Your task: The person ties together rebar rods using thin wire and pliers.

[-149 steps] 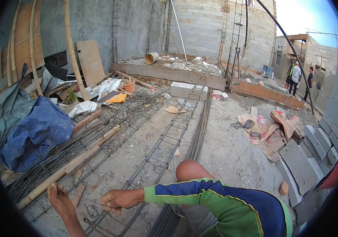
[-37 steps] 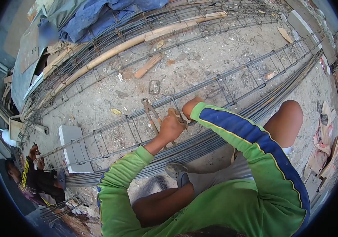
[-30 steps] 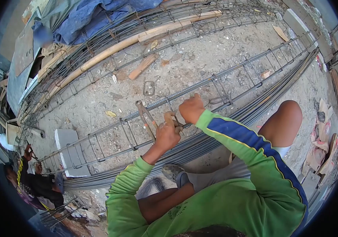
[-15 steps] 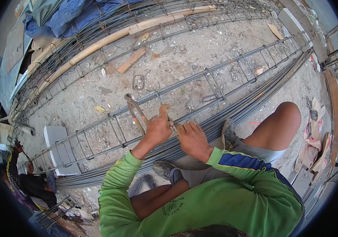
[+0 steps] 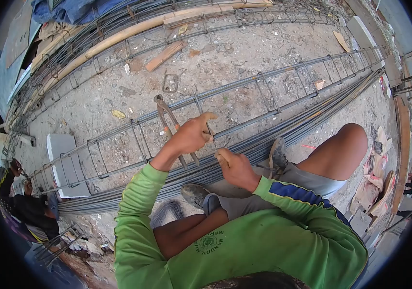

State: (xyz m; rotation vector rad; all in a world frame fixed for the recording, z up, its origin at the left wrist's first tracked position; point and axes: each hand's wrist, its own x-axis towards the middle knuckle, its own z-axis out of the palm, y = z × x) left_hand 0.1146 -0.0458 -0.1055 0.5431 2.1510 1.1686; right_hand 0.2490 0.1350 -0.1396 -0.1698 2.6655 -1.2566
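Note:
A long rebar cage (image 5: 242, 126) of ribbed bars and square stirrups (image 5: 267, 92) lies across the ground in front of me. My left hand (image 5: 191, 136) is curled round a stirrup near the cage's lower bar, its index finger sticking out. Just below that joint, my right hand (image 5: 235, 167) pinches a thin tie wire (image 5: 214, 141) that runs up towards the left fingers. Pincers (image 5: 170, 115) with orange marks on their handles lean through the cage beside my left hand, jaws up. The left palm hides part of the joint.
Loose rebar rods (image 5: 259, 156) lie in a bundle between the cage and my shoes. Concrete blocks (image 5: 66, 164) prop the cage's ends. Further off are a wooden plank (image 5: 166, 55), a bamboo pole (image 5: 133, 38) and more cages. Another person (image 5: 30, 207) works at the far left.
My left hand has shifted slightly left and up. My right hand has dropped a little, widening the gap between them so the wire shows. The view has tilted slightly.

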